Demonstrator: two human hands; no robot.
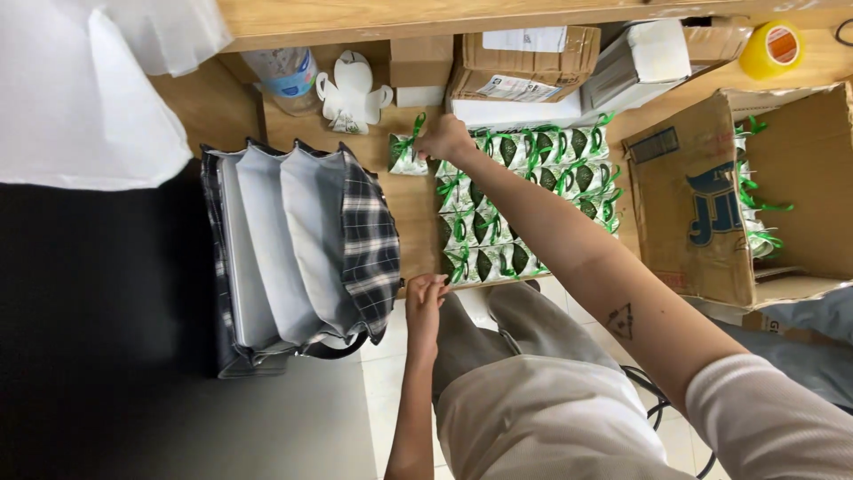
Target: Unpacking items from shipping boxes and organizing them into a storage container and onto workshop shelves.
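My right hand [444,138] reaches across the wooden table [413,209] and pinches the green ribbon of a small white-and-green packet [404,157], just left of the group. Several like packets [524,200], each tied with green ribbon, lie in tidy rows on the table. My left hand [426,298] sits with curled fingers at the table's near edge, beside the nearest row's corner, and nothing shows in it.
An open cardboard box [702,204] on the right holds more ribboned packets. A plaid multi-pocket bag [302,240] stands open on the left. Behind are stacked cartons [524,58], a white box [640,62], a plastic bottle [284,76], a white ornament [353,89] and a yellow tape roll [771,46].
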